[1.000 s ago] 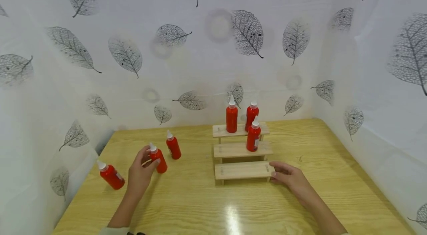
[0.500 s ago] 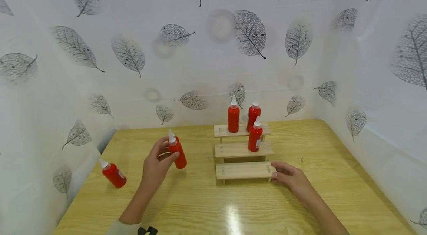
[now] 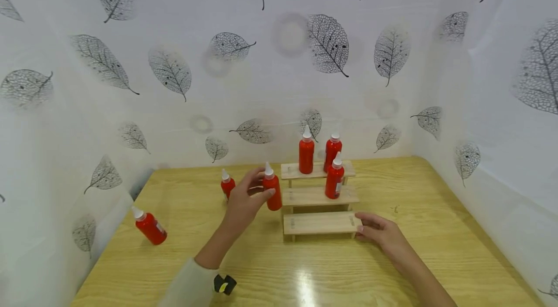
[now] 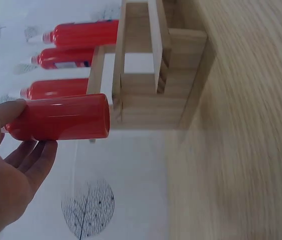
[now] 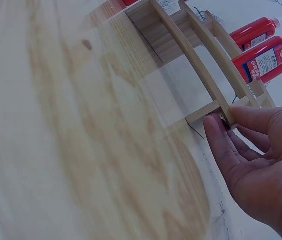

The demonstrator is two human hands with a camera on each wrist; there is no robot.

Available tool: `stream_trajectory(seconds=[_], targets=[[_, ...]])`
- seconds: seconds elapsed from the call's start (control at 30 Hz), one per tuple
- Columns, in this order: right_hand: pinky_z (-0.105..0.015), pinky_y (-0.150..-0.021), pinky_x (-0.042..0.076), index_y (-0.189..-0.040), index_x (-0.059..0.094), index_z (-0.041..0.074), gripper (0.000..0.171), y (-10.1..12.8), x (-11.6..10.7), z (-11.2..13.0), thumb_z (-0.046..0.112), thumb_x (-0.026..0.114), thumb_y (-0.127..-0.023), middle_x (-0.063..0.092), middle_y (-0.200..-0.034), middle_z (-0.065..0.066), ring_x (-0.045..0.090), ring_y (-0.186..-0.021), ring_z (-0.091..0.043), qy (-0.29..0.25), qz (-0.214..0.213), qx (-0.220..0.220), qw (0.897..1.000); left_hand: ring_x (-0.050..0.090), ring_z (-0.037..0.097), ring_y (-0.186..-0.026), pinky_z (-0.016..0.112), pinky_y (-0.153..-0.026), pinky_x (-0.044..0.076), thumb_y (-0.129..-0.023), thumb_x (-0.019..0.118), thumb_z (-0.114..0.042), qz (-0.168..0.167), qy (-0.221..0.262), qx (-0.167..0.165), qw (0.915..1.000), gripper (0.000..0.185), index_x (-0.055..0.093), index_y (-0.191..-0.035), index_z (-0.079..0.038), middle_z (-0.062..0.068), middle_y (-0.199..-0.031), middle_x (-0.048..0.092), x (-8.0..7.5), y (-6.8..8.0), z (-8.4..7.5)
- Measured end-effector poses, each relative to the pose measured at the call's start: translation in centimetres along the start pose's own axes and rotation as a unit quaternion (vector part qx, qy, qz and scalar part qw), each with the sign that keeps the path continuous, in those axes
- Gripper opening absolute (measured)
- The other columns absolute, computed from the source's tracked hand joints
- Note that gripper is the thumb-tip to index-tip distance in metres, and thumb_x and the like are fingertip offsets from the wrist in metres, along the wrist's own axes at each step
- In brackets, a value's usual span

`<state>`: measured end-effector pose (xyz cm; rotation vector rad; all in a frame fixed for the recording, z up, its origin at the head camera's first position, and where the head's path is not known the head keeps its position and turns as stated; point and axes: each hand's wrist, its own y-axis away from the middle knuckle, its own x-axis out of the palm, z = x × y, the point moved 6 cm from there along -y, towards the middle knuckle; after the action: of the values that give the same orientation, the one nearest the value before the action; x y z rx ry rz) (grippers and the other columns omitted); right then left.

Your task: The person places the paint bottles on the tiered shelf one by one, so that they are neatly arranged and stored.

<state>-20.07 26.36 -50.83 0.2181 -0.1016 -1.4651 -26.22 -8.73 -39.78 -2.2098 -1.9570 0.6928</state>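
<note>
My left hand (image 3: 244,203) grips a red bottle (image 3: 272,191) with a white nozzle cap, held in the air just left of the three-step wooden stand (image 3: 320,222). In the left wrist view the same red bottle (image 4: 60,117) lies across my left hand's fingers (image 4: 30,160), close to the stand (image 4: 146,95). My right hand (image 3: 378,232) rests on the table with its fingertips (image 5: 216,135) touching the right end of the stand's lowest step (image 5: 206,112). Two red bottles (image 3: 306,153) stand on the top step, and one red bottle (image 3: 334,179) on the middle step.
A red bottle (image 3: 227,185) stands on the wooden table (image 3: 261,268) behind my left hand. Another red bottle (image 3: 149,226) lies tilted near the table's left edge. White leaf-patterned walls (image 3: 501,103) close in the table on the back, left and right.
My left hand has lifted a red bottle off the table's left part and carried it rightward up to the stand. The right hand has stayed at the lowest step.
</note>
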Motion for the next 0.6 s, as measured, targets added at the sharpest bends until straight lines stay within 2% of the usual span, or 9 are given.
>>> stream_trajectory(seconds=[0.27,0.6], targets=[[-0.033,-0.092,0.059,-0.147,0.044,-0.007,0.059,-0.1,0.1,0.0,0.015,0.067,-0.097,0.055,-0.133,-0.024,0.069,-0.104,-0.024,-0.001,-0.002,0.0,1.0,0.065,0.02,-0.112,0.037,-0.098,0.057,-0.092,0.075,-0.015,0.047,-0.022,0.027,0.9983,0.05,0.057,-0.138,-0.022,0.003,-0.124,0.067,4.4,-1.9,-0.5],[-0.033,-0.091,0.059,-0.147,0.045,-0.006,0.059,-0.1,0.0,0.0,0.015,0.067,-0.097,0.055,-0.132,-0.023,0.068,-0.104,-0.024,0.0,-0.004,0.003,1.0,0.065,0.024,-0.114,0.037,-0.098,0.057,-0.093,0.073,-0.012,0.066,-0.013,0.029,0.9974,0.051,0.055,-0.14,-0.019,0.007,-0.128,0.066,7.2,-3.3,-1.3]])
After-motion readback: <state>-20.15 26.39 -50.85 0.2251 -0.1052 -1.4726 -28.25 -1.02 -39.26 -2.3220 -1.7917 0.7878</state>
